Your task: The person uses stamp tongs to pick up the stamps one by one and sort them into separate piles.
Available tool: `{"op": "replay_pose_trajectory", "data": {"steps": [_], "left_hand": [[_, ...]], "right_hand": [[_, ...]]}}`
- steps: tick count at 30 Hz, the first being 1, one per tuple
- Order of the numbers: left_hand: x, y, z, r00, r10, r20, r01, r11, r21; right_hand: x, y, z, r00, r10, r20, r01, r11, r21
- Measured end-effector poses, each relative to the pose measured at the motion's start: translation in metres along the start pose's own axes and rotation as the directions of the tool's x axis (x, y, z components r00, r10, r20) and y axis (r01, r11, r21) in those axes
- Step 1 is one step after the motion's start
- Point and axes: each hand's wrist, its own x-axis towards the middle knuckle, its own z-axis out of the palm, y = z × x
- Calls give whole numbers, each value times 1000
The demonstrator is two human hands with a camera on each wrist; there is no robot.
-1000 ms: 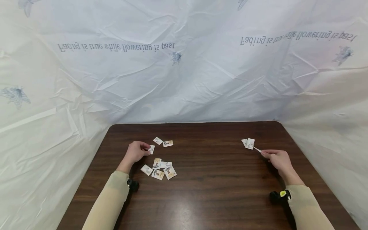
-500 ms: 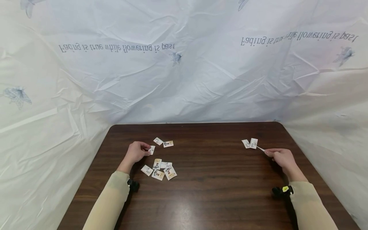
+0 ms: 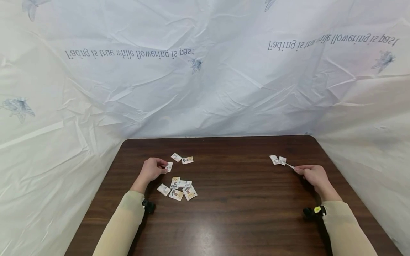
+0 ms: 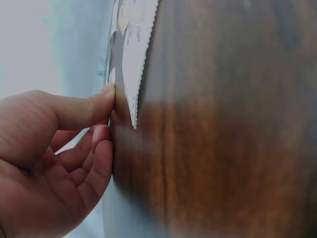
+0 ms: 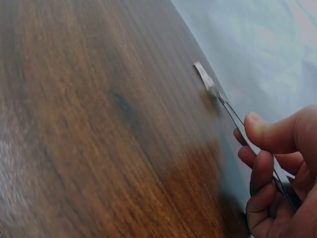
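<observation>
My left hand (image 3: 154, 169) is at the left of the table, its thumb and fingertips pinching the edge of a small postage stamp (image 3: 169, 167). In the left wrist view, a stamp with a toothed edge (image 4: 136, 54) stretches past the thumb, close by. At the far right, my right hand (image 3: 312, 175) grips a pair of thin metal tweezers (image 5: 221, 100) between thumb and curled fingers. Their tips meet a stamp (image 3: 282, 161), whose lower edge is at the tips. Just left of it lies another stamp (image 3: 273, 159).
Several stamps (image 3: 175, 194) lie in a loose group nearer the front left, some overlapping. Two more stamps (image 3: 187, 160) lie beyond the left hand. The dark wooden table (image 3: 230, 199) is bordered at the back and sides by a white printed sheet (image 3: 205, 92).
My right hand has shifted right with the tweezers, drawing their stamp off the neighbouring one, and that stamp now looks flatter. The left hand stays in place.
</observation>
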Motion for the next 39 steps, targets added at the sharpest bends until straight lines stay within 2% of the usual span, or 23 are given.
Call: {"op": "replay_pose_trajectory", "data": {"steps": [18, 24, 39], "left_hand": [[0, 0, 0, 1000, -2, -1, 2, 1000, -6], [0, -1, 0, 1000, -10, 10, 10, 1000, -16], [-1, 1, 1, 1000, -8, -5, 8, 1000, -6]], "right_hand": [[-4, 5, 0, 1000, -23, -7, 22, 997, -68], [-8, 5, 0, 1000, -10, -19, 8, 997, -81], [-12, 5, 4, 994, 23, -109, -31, 997, -71]]}}
